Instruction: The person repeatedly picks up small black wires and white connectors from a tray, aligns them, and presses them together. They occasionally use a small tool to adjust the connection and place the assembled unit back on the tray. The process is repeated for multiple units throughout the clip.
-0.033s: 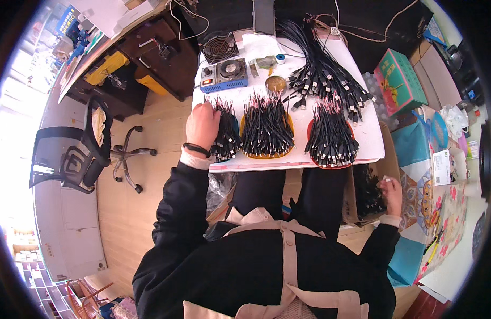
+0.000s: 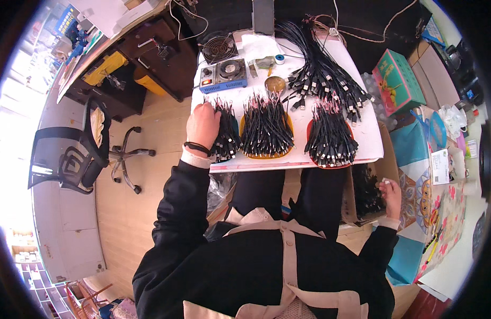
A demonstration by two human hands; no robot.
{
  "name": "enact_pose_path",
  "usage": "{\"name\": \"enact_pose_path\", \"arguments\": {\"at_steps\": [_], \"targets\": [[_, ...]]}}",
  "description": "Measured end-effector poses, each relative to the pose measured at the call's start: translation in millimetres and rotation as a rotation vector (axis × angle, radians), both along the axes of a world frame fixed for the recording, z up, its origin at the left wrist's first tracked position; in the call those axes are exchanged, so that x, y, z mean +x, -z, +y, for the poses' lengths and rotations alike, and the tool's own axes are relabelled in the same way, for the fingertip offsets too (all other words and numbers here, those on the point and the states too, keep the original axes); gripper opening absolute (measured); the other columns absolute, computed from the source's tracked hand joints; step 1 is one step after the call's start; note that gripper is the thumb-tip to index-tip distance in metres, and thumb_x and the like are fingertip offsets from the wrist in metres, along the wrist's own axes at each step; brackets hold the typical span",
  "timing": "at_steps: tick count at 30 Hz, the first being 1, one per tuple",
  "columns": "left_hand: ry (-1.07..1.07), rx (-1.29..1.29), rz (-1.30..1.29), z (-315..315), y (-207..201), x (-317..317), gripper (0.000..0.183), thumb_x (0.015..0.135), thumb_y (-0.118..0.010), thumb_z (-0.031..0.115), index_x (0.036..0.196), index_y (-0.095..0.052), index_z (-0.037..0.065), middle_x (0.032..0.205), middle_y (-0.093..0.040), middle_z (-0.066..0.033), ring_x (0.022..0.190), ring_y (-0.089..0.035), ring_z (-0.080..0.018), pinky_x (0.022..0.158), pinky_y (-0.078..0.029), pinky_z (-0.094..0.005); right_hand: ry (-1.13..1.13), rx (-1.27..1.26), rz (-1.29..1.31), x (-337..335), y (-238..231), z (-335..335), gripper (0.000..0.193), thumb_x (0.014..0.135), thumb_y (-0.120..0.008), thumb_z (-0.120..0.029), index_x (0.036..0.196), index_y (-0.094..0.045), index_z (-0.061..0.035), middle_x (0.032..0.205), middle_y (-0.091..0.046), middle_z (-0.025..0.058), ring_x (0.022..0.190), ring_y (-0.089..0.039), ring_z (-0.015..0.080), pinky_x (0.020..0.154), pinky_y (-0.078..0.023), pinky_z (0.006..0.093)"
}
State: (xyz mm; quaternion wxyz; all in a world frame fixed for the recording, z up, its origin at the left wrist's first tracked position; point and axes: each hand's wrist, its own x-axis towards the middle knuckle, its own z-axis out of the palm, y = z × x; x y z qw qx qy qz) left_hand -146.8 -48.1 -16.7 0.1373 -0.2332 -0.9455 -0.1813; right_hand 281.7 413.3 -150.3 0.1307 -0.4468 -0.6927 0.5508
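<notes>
My left hand (image 2: 203,125) rests at the table's left side, fingers curled in against a bundle of short black cables (image 2: 225,133). Whatever its fingertips pinch is hidden. That bundle lies on a dark teal tray, mostly covered. A middle bundle of black cables (image 2: 267,127) lies on a yellow tray (image 2: 289,144). To its right, another bundle (image 2: 331,135) lies on a red tray (image 2: 309,142). Bare pinkish wire ends point away from me. My right hand (image 2: 391,198) is closed beside a cardboard box (image 2: 350,204) of dark items, with something small and white at its fingertips.
At the table's back left stands a blue heating device (image 2: 224,80) near a fan (image 2: 219,48). Behind the bundles are a round tin (image 2: 275,83), a solder spool (image 2: 279,59) and long black USB cables (image 2: 330,80). An office chair (image 2: 70,151) stands left; a green-pink box (image 2: 397,82) sits right.
</notes>
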Motion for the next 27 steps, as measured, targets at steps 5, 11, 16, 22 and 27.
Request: {"name": "enact_pose_path", "arguments": {"at_steps": [5, 11, 16, 22, 27], "targets": [[-0.074, 0.098, -0.109, -4, 4, -7, 0.021, 0.075, -0.073, 0.018, 0.074, -0.065, -0.001, 0.073, -0.065, -0.0199, 0.073, -0.065, -0.0370, 0.066, -0.051, -0.0428, -0.017, 0.078, 0.048, -5, -59, -38, 0.022, 0.097, -0.051, -0.015, 0.112, -0.061, -0.0037, 0.093, -0.068, 0.0033, 0.078, -0.060, 0.0069, 0.062, -0.043, 0.0197], [-0.055, 0.344, -0.144, -26, -22, 2, 0.023, 0.079, -0.074, 0.020, 0.080, -0.067, -0.003, 0.070, -0.066, -0.0170, 0.064, -0.066, -0.0283, 0.061, -0.050, -0.0361, -0.248, 0.311, 0.251, -82, -148, -113, 0.019, 0.094, -0.054, -0.008, 0.111, -0.061, -0.0023, 0.092, -0.067, 0.0043, 0.081, -0.061, 0.0099, 0.071, -0.048, 0.0232], [0.058, 0.602, -0.105, -37, -48, 29, 0.014, 0.088, -0.065, 0.013, 0.089, -0.063, -0.001, 0.074, -0.065, -0.0098, 0.066, -0.061, -0.0175, 0.061, -0.047, -0.0295, -0.691, 0.386, 0.397, -192, -172, -204, 0.016, 0.089, -0.059, -0.004, 0.105, -0.063, -0.0009, 0.088, -0.066, 0.0063, 0.078, -0.062, 0.0108, 0.070, -0.049, 0.0241], [0.270, 1.293, -0.676, -35, -50, 77, 0.013, 0.101, -0.046, 0.012, 0.102, -0.053, 0.001, 0.083, -0.062, -0.0070, 0.066, -0.056, -0.0097, 0.059, -0.045, -0.0208, -0.755, 0.767, 0.216, -293, -163, -253, 0.011, 0.081, -0.065, -0.010, 0.088, -0.062, -0.0013, 0.078, -0.061, 0.0131, 0.070, -0.062, 0.0274, 0.065, -0.049, 0.0364], [0.287, 1.482, -1.016, -32, -33, 103, 0.012, 0.100, -0.045, 0.009, 0.103, -0.053, 0.002, 0.081, -0.059, -0.0061, 0.055, -0.040, -0.0059, 0.050, -0.032, -0.0177, -0.731, 1.007, 0.110, -315, -155, -272, 0.023, 0.081, -0.067, -0.023, 0.086, -0.061, -0.0021, 0.079, -0.062, 0.0141, 0.080, -0.064, 0.0325, 0.069, -0.051, 0.0426]]}}
